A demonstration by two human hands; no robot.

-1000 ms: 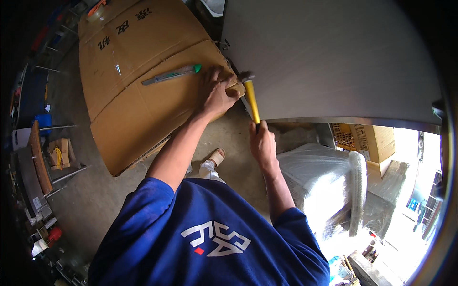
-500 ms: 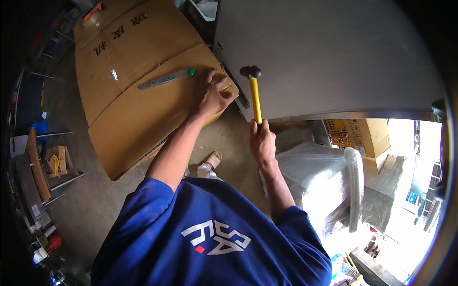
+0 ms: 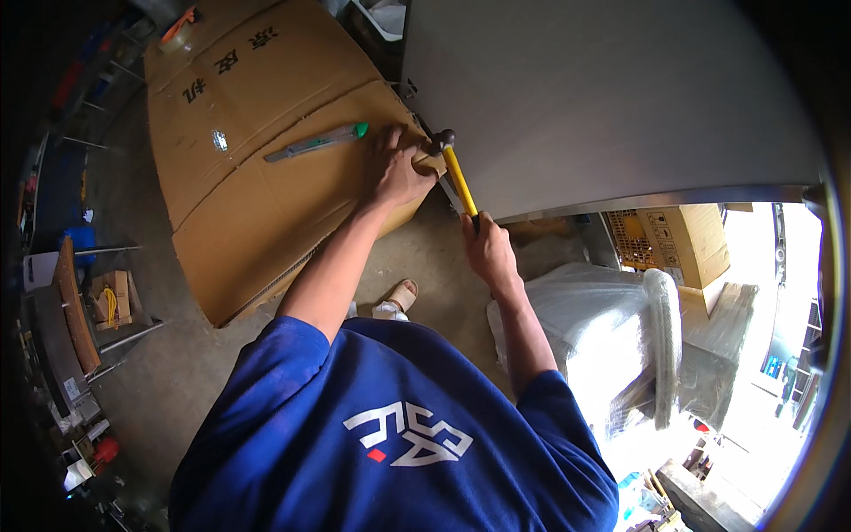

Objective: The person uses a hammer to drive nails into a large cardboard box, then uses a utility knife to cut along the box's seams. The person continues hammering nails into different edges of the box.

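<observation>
My right hand [image 3: 490,251] is closed round the black grip of a hammer [image 3: 458,180] with a yellow handle. Its dark metal head is close beside the fingers of my left hand [image 3: 396,168], at the edge of a large grey metal panel [image 3: 612,97]. The left hand rests on the near right corner of a flattened brown cardboard box [image 3: 257,204], fingers curled and thumb bent in. What its fingertips grip, if anything, is hidden. A utility knife [image 3: 317,142] with a green end lies on the cardboard, left of that hand.
Tape with an orange part [image 3: 180,28] sits at the box's far left. Plastic-wrapped goods [image 3: 576,328] stand to my right, with a carton [image 3: 687,244] and an orange crate [image 3: 631,238] beyond. A small wooden box [image 3: 113,300] holds a yellow cord at left.
The hammer has swung left and its head has come down from over the panel to beside my left hand. My left hand keeps its place on the cardboard corner.
</observation>
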